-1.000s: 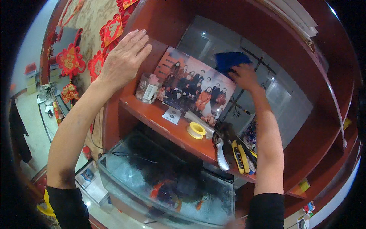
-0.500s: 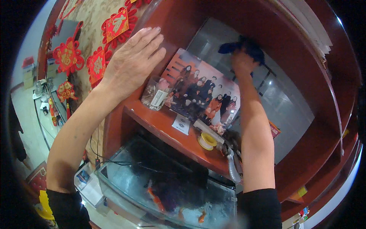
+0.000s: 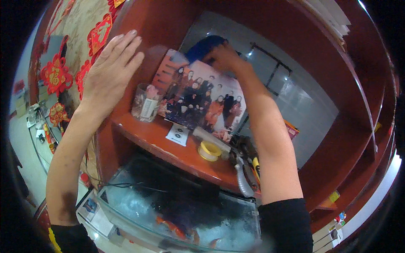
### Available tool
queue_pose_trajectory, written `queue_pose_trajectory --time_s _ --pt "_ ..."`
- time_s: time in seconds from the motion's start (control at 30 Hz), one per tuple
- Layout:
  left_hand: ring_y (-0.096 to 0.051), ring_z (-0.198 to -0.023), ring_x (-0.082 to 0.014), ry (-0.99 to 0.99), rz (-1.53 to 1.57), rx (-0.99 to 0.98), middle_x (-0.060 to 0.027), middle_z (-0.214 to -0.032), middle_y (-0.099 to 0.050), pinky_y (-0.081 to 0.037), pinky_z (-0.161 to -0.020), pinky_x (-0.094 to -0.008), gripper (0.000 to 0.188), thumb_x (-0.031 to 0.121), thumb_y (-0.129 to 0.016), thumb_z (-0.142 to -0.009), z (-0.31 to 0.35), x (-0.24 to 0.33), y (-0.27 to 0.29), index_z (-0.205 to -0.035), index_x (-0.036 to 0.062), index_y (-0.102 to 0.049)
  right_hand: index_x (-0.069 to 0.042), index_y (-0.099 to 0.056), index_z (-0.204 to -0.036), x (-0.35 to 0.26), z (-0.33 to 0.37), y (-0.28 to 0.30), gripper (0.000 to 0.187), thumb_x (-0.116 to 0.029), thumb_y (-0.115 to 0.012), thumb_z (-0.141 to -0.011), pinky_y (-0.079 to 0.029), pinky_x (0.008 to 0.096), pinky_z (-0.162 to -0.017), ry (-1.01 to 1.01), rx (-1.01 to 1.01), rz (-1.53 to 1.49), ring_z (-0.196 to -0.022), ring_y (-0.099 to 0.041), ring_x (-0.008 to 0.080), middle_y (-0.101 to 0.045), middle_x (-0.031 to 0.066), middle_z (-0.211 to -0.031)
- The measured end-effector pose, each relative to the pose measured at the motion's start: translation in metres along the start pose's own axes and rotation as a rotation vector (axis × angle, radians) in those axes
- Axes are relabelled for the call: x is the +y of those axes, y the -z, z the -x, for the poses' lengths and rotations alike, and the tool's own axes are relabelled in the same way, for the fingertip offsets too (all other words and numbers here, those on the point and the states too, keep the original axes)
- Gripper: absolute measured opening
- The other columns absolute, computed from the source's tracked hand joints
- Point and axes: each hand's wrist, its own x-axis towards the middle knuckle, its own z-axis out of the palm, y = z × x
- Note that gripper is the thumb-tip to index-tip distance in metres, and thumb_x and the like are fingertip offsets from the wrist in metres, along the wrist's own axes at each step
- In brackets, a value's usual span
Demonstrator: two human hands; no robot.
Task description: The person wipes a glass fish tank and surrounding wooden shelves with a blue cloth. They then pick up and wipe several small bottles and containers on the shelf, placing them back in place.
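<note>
My L hand (image 3: pixel 109 69): fingers out straight, nothing visible in it, by the red-brown wooden side panel (image 3: pixel 158 25). Dark-blue cloth (image 3: pixel 202 48) is above the glossy rectangular group photo (image 3: pixel 198 101), near smooth grey back panel (image 3: pixel 310 105); looks light, soft, prob. easiest bunched mid-cloth. R hand (image 3: pixel 224 57) is on it; can't tell if fingers are closed.

Gold characters (image 3: pixel 53 76) on red hangings (image 3: pixel 63 80)
</note>
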Motion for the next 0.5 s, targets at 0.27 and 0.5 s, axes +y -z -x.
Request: queue_pose_trajectory --time_s 0.27,0.5 --pt "-0.035 -0.143 -0.0234 0.001 0.023 -0.052 -0.0092 -0.147 -0.047 -0.024 -0.121 -0.0385 0.038 0.006 -0.053 -0.082 0.006 0.002 -0.001 -0.119 0.0049 -0.062 -0.025 -0.075 -0.109 0.070 0.123 -0.002 0.032 -0.020 -0.066 -0.079 -0.022 0.0505 -0.118 0.056 -0.024 0.011 -0.120 -0.051 0.0343 -0.067 0.0131 -0.113" --pt "-0.035 -0.143 -0.0245 0.018 0.033 -0.047 -0.0079 -0.149 -0.045 -0.029 -0.119 -0.0397 0.039 0.001 -0.053 -0.083 0.009 0.000 -0.005 -0.121 0.0032 -0.061 -0.007 -0.070 -0.106 0.165 0.267 -0.032 0.040 -0.043 -0.057 -0.093 -0.035 0.0512 -0.103 -0.409 0.296 0.146 -0.111 -0.055 0.0395 -0.065 0.0214 -0.107"
